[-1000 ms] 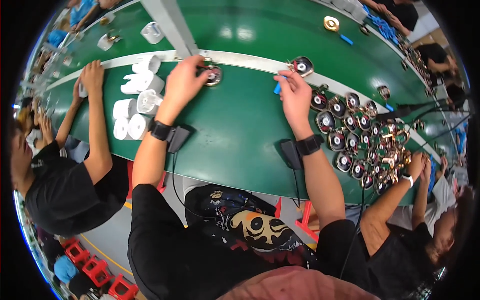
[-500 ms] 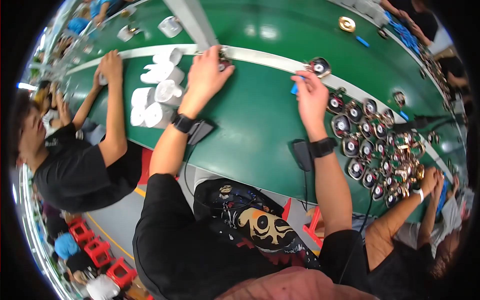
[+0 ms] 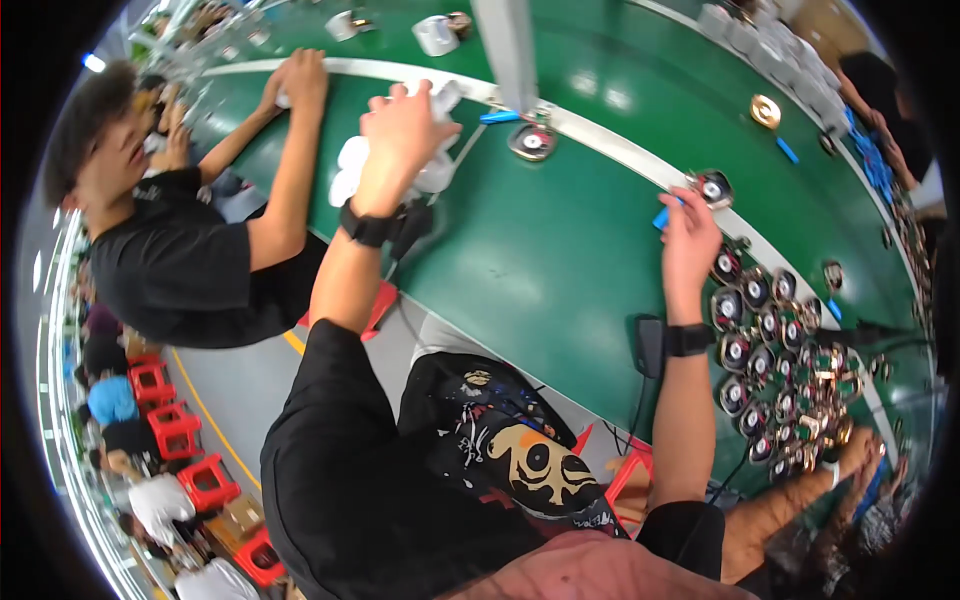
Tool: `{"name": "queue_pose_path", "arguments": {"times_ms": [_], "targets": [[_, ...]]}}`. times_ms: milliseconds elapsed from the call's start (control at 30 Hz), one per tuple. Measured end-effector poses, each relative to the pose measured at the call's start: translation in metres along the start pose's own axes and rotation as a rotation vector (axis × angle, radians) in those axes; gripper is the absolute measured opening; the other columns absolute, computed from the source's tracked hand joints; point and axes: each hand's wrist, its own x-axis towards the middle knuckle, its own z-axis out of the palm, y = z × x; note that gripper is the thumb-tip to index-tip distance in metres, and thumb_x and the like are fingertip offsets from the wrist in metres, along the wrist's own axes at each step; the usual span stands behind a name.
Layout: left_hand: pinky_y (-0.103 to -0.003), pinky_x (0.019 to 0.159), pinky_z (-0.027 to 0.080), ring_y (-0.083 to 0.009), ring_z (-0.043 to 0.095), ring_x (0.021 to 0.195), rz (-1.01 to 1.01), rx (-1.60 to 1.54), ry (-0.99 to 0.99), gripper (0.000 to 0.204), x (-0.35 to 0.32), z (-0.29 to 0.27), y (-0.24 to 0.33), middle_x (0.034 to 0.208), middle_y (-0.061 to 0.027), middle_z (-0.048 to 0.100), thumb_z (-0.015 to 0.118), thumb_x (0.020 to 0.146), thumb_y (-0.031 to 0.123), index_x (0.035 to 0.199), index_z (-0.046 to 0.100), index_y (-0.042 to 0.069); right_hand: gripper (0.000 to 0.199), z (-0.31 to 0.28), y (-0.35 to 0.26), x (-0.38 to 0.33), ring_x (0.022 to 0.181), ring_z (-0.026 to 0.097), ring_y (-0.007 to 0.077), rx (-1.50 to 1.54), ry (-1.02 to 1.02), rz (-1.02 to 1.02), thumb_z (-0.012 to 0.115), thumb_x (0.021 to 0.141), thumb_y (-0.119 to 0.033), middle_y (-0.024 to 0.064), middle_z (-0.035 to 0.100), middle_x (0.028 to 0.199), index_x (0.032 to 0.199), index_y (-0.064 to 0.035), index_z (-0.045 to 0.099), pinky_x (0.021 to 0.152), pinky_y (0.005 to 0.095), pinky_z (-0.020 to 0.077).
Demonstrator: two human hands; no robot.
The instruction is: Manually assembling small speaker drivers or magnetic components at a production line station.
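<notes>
My left hand (image 3: 402,135) is open, fingers spread, above a group of white plastic housings (image 3: 348,170) that it partly hides. Whether it touches them I cannot tell. To its right, a round dark part with a metal rim (image 3: 532,142), like a small speaker or motor, lies by the white strip, a blue tab (image 3: 499,117) beside it. My right hand (image 3: 690,245) has thumb and fingers pinched on another blue tab (image 3: 662,217). Just beyond those fingertips sits a second round dark part (image 3: 713,188) on the white strip.
Many similar round parts (image 3: 760,325) are clustered at the right of the green table (image 3: 510,270). A grey post (image 3: 507,50) rises at the far side. Black wrist-worn devices trail cables. A co-worker (image 3: 170,250) sits at left; another person's arm (image 3: 790,510) reaches in at right.
My left hand has left the round part by the post and moved left over the white housings, fingers spreading. My right hand keeps its pinch on the blue tab. The whole view has shifted.
</notes>
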Motion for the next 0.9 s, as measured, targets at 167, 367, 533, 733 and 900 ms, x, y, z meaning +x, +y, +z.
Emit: {"name": "queue_pose_path", "arguments": {"times_ms": [167, 367, 533, 733, 900], "targets": [[-0.047, 0.069, 0.055, -0.0421, 0.064, 0.090, 0.044, 0.023, 0.027, 0.057, 0.015, 0.029, -0.010, 0.100, -0.0170, 0.064, 0.081, 0.064, 0.037, 0.108, 0.061, 0.008, 0.019, -0.017, 0.010, -0.001, 0.063, 0.050, 0.0029, -0.025, 0.001, -0.030, 0.059, 0.094, -0.015, 0.0030, 0.070, 0.094, 0.107, -0.0028, 0.065, 0.052, 0.0177, 0.0376], [-0.045, 0.069, 0.055, -0.0345, 0.067, 0.088, 0.045, -0.064, 0.047, 0.049, 0.017, 0.013, -0.015, 0.090, -0.0152, 0.065, 0.079, 0.065, 0.032, 0.103, 0.061, 0.007, 0.020, -0.009, 0.005, 0.001, 0.061, 0.048, 0.0029, -0.030, 0.037, -0.067, 0.061, 0.093, -0.018, 0.0035, 0.070, 0.094, 0.106, -0.0034, 0.066, 0.051, 0.0179, 0.0375], [-0.040, 0.085, 0.052, -0.0290, 0.064, 0.098, 0.175, -0.617, 0.059, 0.047, -0.005, -0.041, 0.033, 0.099, -0.0126, 0.064, 0.078, 0.070, 0.017, 0.111, 0.058, 0.007, 0.018, 0.001, -0.004, 0.001, 0.061, 0.049, 0.0038, -0.035, 0.058, 0.028, 0.061, 0.092, -0.014, 0.0047, 0.069, 0.090, 0.104, -0.0020, 0.066, 0.051, 0.0189, 0.0394], [-0.034, 0.089, 0.047, -0.0235, 0.053, 0.107, 0.600, -1.152, -0.279, 0.062, -0.028, -0.001, 0.122, 0.109, -0.0129, 0.050, 0.073, 0.065, 0.006, 0.120, 0.045, 0.006, 0.019, -0.002, -0.012, -0.001, 0.060, 0.052, 0.0053, 0.120, 0.119, -0.013, 0.058, 0.094, -0.011, 0.0079, 0.070, 0.093, 0.106, 0.0016, 0.065, 0.052, 0.0206, 0.0429], [-0.034, 0.092, 0.045, -0.0223, 0.054, 0.106, 0.537, -1.378, -0.483, 0.066, -0.027, 0.038, 0.161, 0.110, -0.0122, 0.054, 0.071, 0.063, 0.003, 0.124, 0.044, 0.006, 0.022, -0.007, -0.025, -0.007, 0.062, 0.054, 0.0065, 0.155, 0.234, -0.096, 0.053, 0.096, -0.008, 0.0109, 0.070, 0.097, 0.112, 0.0044, 0.063, 0.055, 0.0224, 0.0467]]}}
